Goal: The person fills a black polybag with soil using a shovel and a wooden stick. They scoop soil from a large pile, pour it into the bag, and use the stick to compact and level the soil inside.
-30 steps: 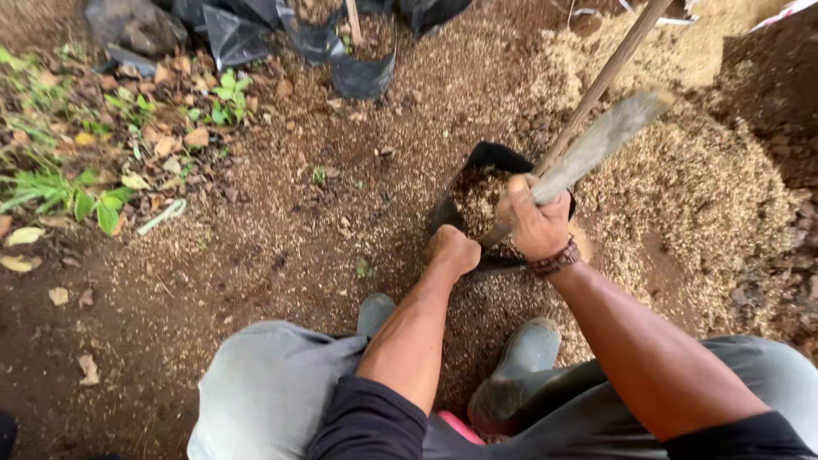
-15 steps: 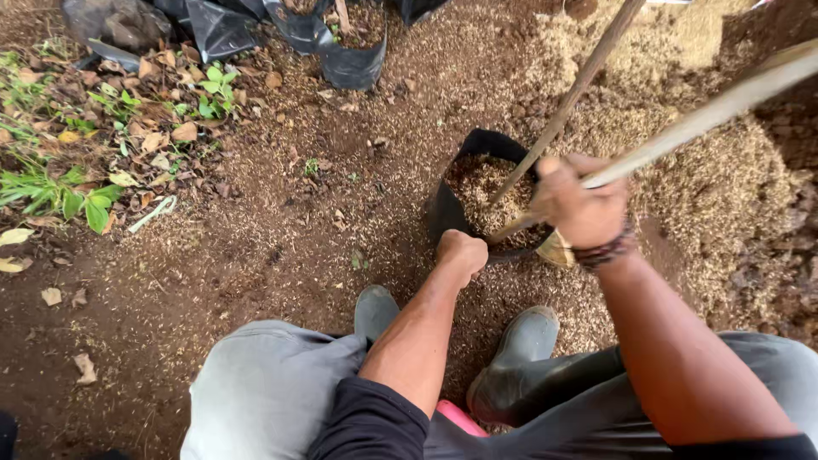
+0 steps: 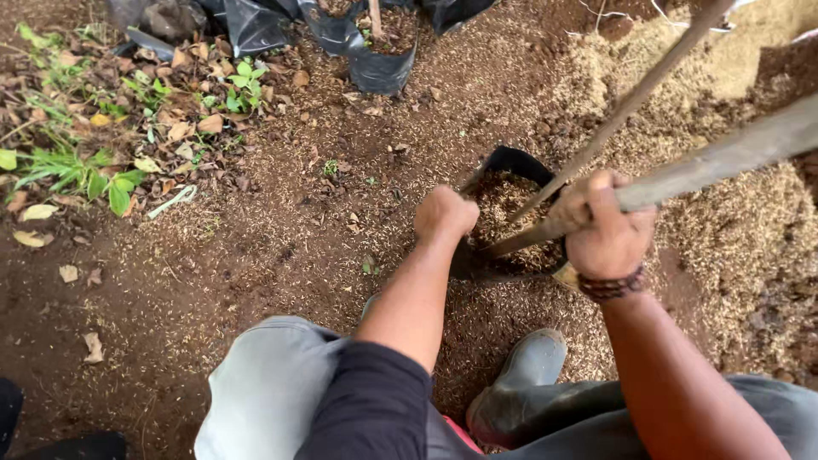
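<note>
Black bag [image 3: 511,162] unmoved; right hand [image 3: 607,226] has lifted the tool handle [image 3: 724,158] higher.

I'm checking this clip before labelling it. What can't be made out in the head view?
- Tool handle: far end cut off by the right edge; its working end hidden behind the right hand.
- Black grow bag: near rim covered by the left hand.
- Thin stick: top cut by the frame.

tool handle [image 3: 716,158] blurred, cut off at right edge
</note>
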